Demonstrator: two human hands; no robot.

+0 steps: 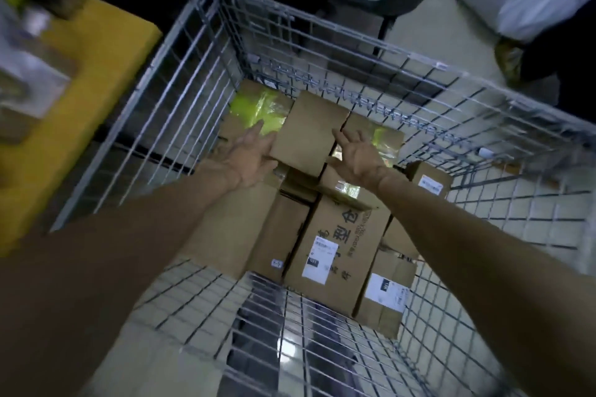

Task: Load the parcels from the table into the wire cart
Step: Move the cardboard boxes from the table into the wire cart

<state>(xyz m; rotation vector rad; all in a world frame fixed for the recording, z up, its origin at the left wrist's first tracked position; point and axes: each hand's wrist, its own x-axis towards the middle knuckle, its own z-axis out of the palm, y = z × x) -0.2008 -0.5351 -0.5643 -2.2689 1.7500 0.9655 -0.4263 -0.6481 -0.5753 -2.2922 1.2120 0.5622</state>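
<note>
Plain parcel [309, 135] atop stacked boxes [335, 245] inside wire cart [180, 51], toward far wall. Left hand [251, 155], right hand [358, 155] flank it, fingers straight, touching edges, gripping nothing. Loading looks well advanced; yellow table [96, 51] left of cart blurred, remainder unclear.

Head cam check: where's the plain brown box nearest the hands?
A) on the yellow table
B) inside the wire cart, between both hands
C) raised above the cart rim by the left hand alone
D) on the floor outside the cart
B: the plain box lies between the left hand and right hand, within the wire cart walls, over other parcels.
</note>
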